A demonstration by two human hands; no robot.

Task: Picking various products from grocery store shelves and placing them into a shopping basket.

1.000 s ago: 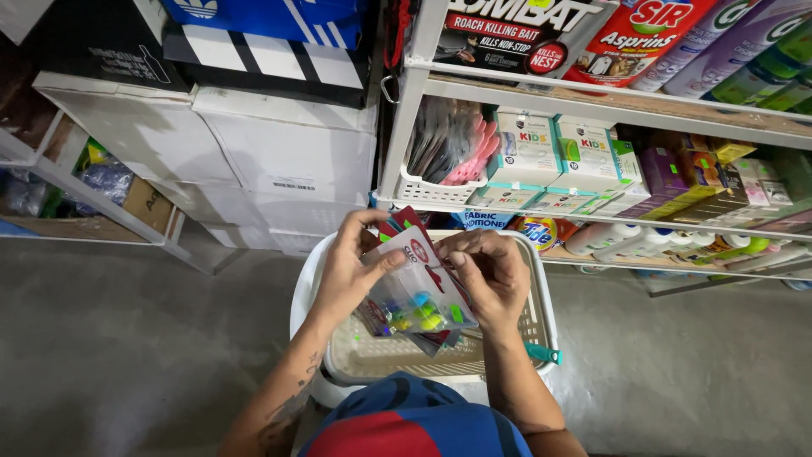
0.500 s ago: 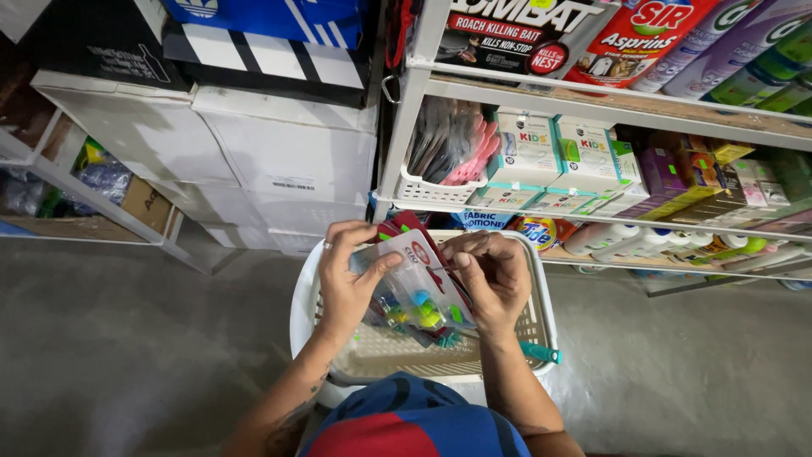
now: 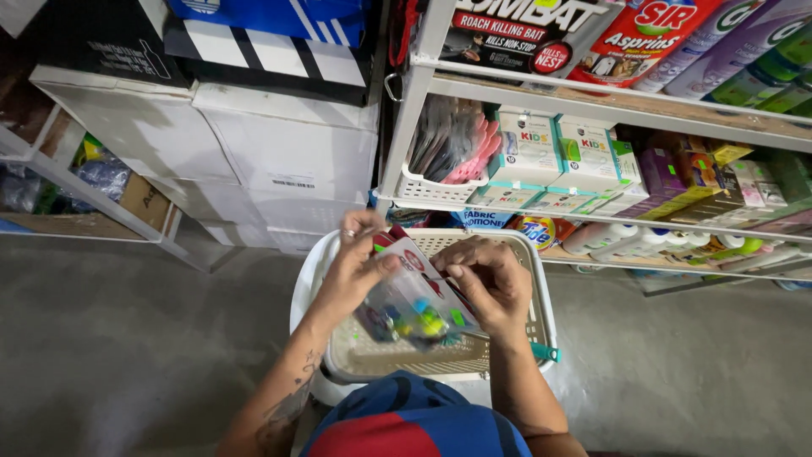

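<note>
My left hand (image 3: pixel 353 269) and my right hand (image 3: pixel 489 281) together hold a clear plastic packet (image 3: pixel 416 303) with a red and white card top and small bright green, yellow and blue pieces inside. The packet is tilted, its card end up near my left thumb. Both hands hover over a cream woven plastic basket (image 3: pixel 534 315) that sits on a white round stool or tub (image 3: pixel 301 298). More flat packets seem to lie under the held one, mostly hidden by my hands.
A white wire shelf unit (image 3: pixel 404 135) stands right behind the basket, holding a small white basket of dark packets (image 3: pixel 448 145), teal and white boxes (image 3: pixel 558 152), bottles and pouches. Stacked white cartons (image 3: pixel 279 161) fill the left. Grey concrete floor (image 3: pixel 127 338) lies around.
My hands and the packet have dropped slightly lower over the basket. The grip on the packet is unchanged.
</note>
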